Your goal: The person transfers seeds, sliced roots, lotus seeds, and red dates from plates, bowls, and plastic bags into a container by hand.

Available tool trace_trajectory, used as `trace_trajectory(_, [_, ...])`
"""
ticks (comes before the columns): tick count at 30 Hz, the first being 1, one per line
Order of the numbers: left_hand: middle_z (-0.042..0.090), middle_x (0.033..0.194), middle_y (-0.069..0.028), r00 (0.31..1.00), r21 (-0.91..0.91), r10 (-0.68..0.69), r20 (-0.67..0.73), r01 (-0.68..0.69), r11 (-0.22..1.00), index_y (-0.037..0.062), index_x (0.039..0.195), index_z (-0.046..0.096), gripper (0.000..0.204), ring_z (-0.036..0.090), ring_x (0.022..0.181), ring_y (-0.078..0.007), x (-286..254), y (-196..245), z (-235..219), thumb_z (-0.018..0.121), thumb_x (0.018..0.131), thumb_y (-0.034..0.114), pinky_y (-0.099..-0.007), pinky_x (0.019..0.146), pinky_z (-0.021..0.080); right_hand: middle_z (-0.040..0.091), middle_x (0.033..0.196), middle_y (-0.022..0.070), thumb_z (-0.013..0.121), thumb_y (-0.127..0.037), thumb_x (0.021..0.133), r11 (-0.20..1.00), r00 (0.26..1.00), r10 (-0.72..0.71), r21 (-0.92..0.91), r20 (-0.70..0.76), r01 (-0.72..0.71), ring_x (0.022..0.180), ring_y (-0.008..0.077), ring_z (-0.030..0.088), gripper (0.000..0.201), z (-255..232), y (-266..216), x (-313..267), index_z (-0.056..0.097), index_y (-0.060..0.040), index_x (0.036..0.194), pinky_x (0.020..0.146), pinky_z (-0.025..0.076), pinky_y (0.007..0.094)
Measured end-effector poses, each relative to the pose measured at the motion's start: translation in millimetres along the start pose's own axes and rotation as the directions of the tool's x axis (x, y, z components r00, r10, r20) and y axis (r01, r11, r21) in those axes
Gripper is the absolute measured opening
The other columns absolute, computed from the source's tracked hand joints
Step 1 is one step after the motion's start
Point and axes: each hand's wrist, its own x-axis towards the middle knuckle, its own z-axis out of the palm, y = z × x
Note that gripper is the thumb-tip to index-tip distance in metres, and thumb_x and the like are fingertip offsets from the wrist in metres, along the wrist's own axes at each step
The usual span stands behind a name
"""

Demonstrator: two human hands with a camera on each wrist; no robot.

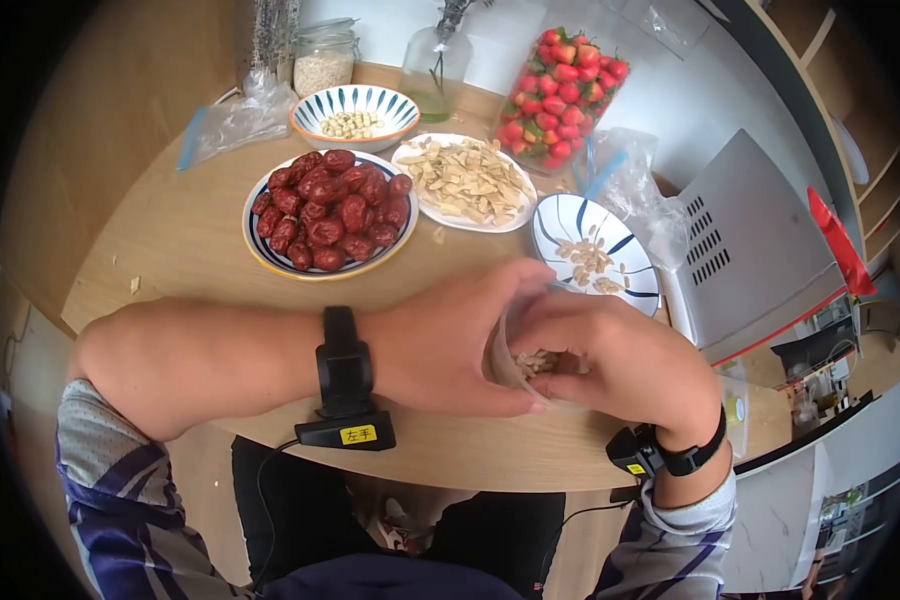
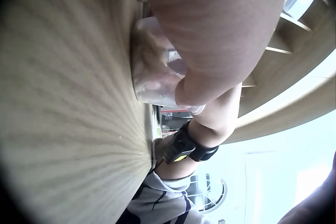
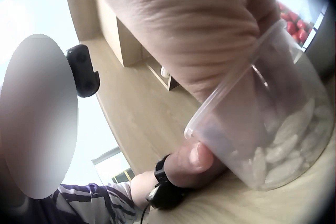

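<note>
A clear plastic tub (image 1: 502,352) stands tilted on the table, and my left hand (image 1: 435,335) grips it around the side. My right hand (image 1: 625,365) reaches in through the mouth, thumb and fingers apart beside pale, seed-like pieces (image 1: 536,362). More of these pieces (image 3: 286,153) lie at the bottom in the right wrist view, where the left thumb (image 3: 201,157) shows outside the wall. The right fingertips are partly hidden. Just beyond the hands is a blue-striped plate (image 1: 642,262) with similar small pieces (image 1: 588,258).
Behind the left forearm stands a plate of red dates (image 1: 330,212). Farther back are a plate of pale slices (image 1: 467,180), a bowl (image 1: 355,100) of round pale pieces, a jar (image 1: 323,65), a vase (image 1: 435,70) and strawberries (image 1: 565,95). A grey panel (image 1: 755,250) stands right.
</note>
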Motion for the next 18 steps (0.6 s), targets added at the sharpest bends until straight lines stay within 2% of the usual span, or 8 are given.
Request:
trace_trajectory(4, [0.058, 0.159, -0.0246, 1.0, 0.02, 0.003, -0.004, -0.003, 1.0, -0.0034, 0.17, 0.033, 0.111, 0.059, 0.152, -0.0351, -2, -3, 0, 0.102, 0.089, 0.029, -0.0477, 0.128, 0.048, 0.08, 0.103, 0.0154, 0.091, 0.0, 0.086, 0.997, 0.999, 0.037, 0.068, 0.04, -0.04, 0.091, 0.0358, 0.08, 0.025, -4, -1, -1, 0.085, -0.0028, 0.111, 0.083, 0.064, 0.0413])
trace_trajectory(7, [0.059, 0.159, -0.0241, 1.0, 0.002, 0.024, -0.003, -0.024, 1.0, -0.0033, 0.17, 0.034, 0.111, 0.059, 0.152, -0.0345, -1, -5, 0, 0.103, 0.089, 0.029, -0.0475, 0.128, 0.048, 0.085, 0.112, 0.0129, 0.09, 0.004, 0.088, 0.977, 0.996, 0.091, 0.194, 0.009, -0.091, 0.092, 0.0249, 0.082, 0.025, -8, 7, -5, 0.088, -0.0027, 0.112, 0.081, 0.065, 0.0345])
trace_trajectory(10, [0.059, 0.159, -0.0235, 0.999, -0.014, 0.046, -0.016, -0.047, 0.999, -0.0032, 0.171, 0.034, 0.112, 0.059, 0.153, -0.033, 0, -4, 2, 0.103, 0.089, 0.03, -0.0471, 0.128, 0.048, 0.088, 0.118, 0.0107, 0.091, 0.005, 0.093, 0.907, 0.989, 0.137, 0.409, -0.061, -0.1, 0.096, 0.016, 0.083, 0.028, -17, 22, -9, 0.09, -0.0027, 0.119, 0.082, 0.066, 0.0301])
trace_trajectory(11, [0.059, 0.159, -0.0232, 0.998, -0.017, 0.052, -0.023, -0.053, 0.998, -0.0031, 0.171, 0.033, 0.113, 0.059, 0.153, -0.0324, 0, -4, 2, 0.103, 0.089, 0.03, -0.0469, 0.128, 0.048, 0.088, 0.115, 0.0084, 0.092, 0.005, 0.095, 0.896, 0.986, 0.123, 0.439, -0.11, -0.063, 0.099, 0.0124, 0.082, 0.028, -23, 26, -10, 0.09, -0.002, 0.121, 0.085, 0.067, 0.0284])
trace_trajectory(12, [0.059, 0.16, -0.0229, 0.999, -0.036, 0.026, -0.027, -0.027, 0.999, -0.003, 0.172, 0.032, 0.114, 0.058, 0.153, -0.0318, -1, -3, 3, 0.104, 0.089, 0.03, -0.0467, 0.129, 0.047, 0.088, 0.113, 0.0086, 0.092, 0.003, 0.095, 0.894, 0.975, 0.127, 0.447, -0.18, -0.034, 0.099, 0.0124, 0.082, 0.027, -30, 33, -12, 0.09, -0.0022, 0.121, 0.084, 0.066, 0.0282])
trace_trajectory(14, [0.059, 0.162, -0.0222, 1.0, -0.068, -0.029, -0.01, 0.028, 0.997, -0.0026, 0.174, 0.031, 0.117, 0.058, 0.154, -0.0306, -3, 0, 4, 0.104, 0.089, 0.03, -0.0464, 0.131, 0.045, 0.088, 0.108, 0.0089, 0.093, 0.001, 0.095, 0.885, 0.932, 0.144, 0.465, -0.334, 0.03, 0.099, 0.0125, 0.082, 0.026, -40, 52, -17, 0.09, -0.0025, 0.121, 0.084, 0.066, 0.0279])
trace_trajectory(17, [0.059, 0.164, -0.0199, 0.999, -0.008, -0.041, 0.022, 0.041, 0.999, -0.0012, 0.176, 0.029, 0.119, 0.056, 0.156, -0.0294, -2, 4, 0, 0.104, 0.089, 0.03, -0.0464, 0.134, 0.041, 0.089, 0.104, 0.0088, 0.095, -0.004, 0.095, 0.863, 0.766, 0.396, 0.489, -0.505, -0.124, 0.099, 0.0114, 0.081, 0.028, -50, 79, -17, 0.09, -0.0009, 0.122, 0.085, 0.065, 0.0279])
trace_trajectory(18, [0.059, 0.164, -0.0192, 0.998, -0.004, -0.05, 0.031, 0.05, 0.999, -0.0007, 0.177, 0.029, 0.119, 0.055, 0.157, -0.0291, -2, 5, -1, 0.104, 0.089, 0.029, -0.0465, 0.135, 0.04, 0.089, 0.103, 0.0088, 0.095, -0.005, 0.094, 0.893, 0.773, 0.384, 0.415, -0.504, -0.174, 0.099, 0.0116, 0.081, 0.029, -50, 93, -17, 0.09, -0.0002, 0.123, 0.086, 0.064, 0.028])
